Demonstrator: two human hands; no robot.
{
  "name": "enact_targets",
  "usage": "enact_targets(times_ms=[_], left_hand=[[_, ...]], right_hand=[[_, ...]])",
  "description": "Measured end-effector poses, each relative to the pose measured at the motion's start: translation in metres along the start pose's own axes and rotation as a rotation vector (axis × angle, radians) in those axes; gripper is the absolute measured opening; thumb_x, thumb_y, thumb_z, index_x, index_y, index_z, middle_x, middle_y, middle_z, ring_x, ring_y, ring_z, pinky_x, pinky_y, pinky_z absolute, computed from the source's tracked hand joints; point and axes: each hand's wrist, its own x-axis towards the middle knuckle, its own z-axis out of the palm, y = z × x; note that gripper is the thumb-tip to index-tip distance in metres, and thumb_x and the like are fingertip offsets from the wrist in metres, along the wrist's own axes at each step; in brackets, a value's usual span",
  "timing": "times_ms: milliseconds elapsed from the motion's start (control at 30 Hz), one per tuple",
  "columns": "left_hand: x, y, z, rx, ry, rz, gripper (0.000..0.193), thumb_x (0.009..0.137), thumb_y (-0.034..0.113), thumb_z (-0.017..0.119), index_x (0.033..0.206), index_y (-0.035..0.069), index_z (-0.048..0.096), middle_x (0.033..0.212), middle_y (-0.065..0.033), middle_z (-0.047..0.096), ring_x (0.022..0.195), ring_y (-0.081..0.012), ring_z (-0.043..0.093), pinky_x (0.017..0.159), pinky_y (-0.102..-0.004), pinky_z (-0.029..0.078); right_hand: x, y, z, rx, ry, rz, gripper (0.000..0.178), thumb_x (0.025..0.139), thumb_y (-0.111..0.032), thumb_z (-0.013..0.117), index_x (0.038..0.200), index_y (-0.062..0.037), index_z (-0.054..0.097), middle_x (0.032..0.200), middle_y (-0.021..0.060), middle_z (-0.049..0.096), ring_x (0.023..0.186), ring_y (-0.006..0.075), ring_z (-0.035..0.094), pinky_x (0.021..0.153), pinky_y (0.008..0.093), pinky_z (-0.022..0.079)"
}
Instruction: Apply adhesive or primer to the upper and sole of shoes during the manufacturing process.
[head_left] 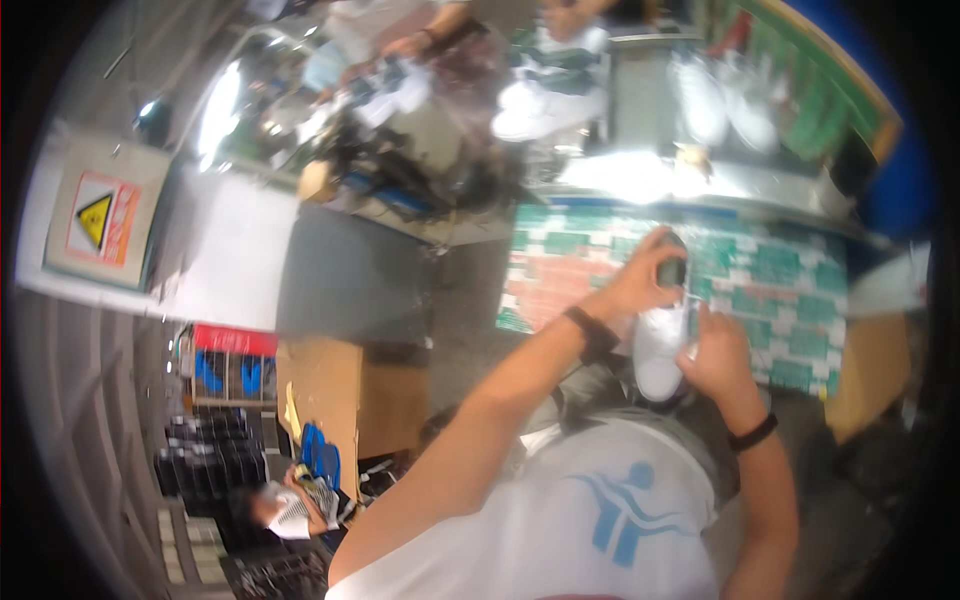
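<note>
A white shoe (659,352) with a dark opening points its toe toward me over the near edge of the patterned bench top. My left hand (648,278) is closed round its heel end, thumb and fingers on either side of the dark collar. Along the shoe's right side, my right hand (722,352) has its fingers curled in, with the index finger pointing up near the shoe. Blur hides whatever thin thing may be pinched there. Both wrists carry dark bands.
The bench top (780,262) has a green, white and reddish brick pattern. Beyond it stand white shoes (702,100) and a pair with green parts (550,100). Other people's hands (408,44) work at the back. A grey panel (350,275) and cardboard box (390,405) lie left.
</note>
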Motion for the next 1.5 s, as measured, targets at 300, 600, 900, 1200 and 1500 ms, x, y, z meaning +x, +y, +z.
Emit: enact_targets(times_ms=[300, 600, 900, 1200, 1500], left_hand=[[-0.041, 0.020, -0.013, 0.003, 0.159, -0.050, 0.057, 0.080, 0.010, 0.087, 0.135, 0.011, 0.073, 0.171, -0.0234, 0.045, 0.160, -0.0429, 0.045, 0.127, -0.0478, 0.042], [-0.048, 0.011, -0.025, -0.139, 0.036, -0.108, 0.071, 0.082, 0.007, 0.084, 0.150, 0.016, 0.064, 0.179, -0.0159, 0.033, 0.158, -0.0341, 0.046, 0.118, -0.0427, 0.050], [-0.061, 0.011, -0.001, -0.004, 0.226, -0.165, 0.061, 0.078, 0.007, 0.085, 0.136, 0.010, 0.069, 0.171, -0.0234, 0.043, 0.153, -0.0393, 0.052, 0.120, -0.0454, 0.046], [-0.026, -0.005, -0.019, 0.276, 0.146, -0.002, 0.068, 0.092, 0.043, 0.086, 0.147, 0.008, 0.067, 0.158, -0.0266, 0.060, 0.158, -0.0490, 0.042, 0.132, -0.0554, 0.034], [-0.030, 0.008, -0.060, -0.020, -0.118, -0.186, 0.087, 0.082, 0.031, 0.099, 0.161, 0.025, 0.062, 0.183, -0.0195, 0.027, 0.167, -0.0418, 0.031, 0.131, -0.0575, 0.039]], right_hand=[[-0.032, -0.049, -0.059, 0.017, -0.183, 0.019, 0.079, 0.078, -0.032, 0.082, 0.140, 0.0148, 0.065, 0.098, 0.0232, 0.071, 0.089, 0.0403, 0.069, 0.084, 0.0532, 0.055], [0.010, -0.066, -0.048, 0.039, -0.393, 0.134, 0.061, 0.077, -0.044, 0.081, 0.108, 0.0082, 0.071, 0.094, 0.0221, 0.073, 0.090, 0.0411, 0.073, 0.082, 0.0530, 0.056], [-0.002, -0.013, -0.039, -0.118, -0.134, 0.121, 0.060, 0.078, -0.032, 0.081, 0.119, 0.0094, 0.067, 0.098, 0.0233, 0.073, 0.091, 0.0410, 0.072, 0.083, 0.0549, 0.056], [-0.043, -0.003, -0.066, -0.103, -0.282, 0.282, 0.063, 0.089, -0.039, 0.082, 0.127, 0.0096, 0.069, 0.110, 0.0304, 0.076, 0.101, 0.0482, 0.074, 0.089, 0.0575, 0.059], [-0.020, -0.076, -0.030, 0.299, -0.139, 0.071, 0.078, 0.085, -0.023, 0.084, 0.151, 0.0107, 0.058, 0.110, 0.0210, 0.070, 0.102, 0.0391, 0.067, 0.092, 0.0491, 0.054]])
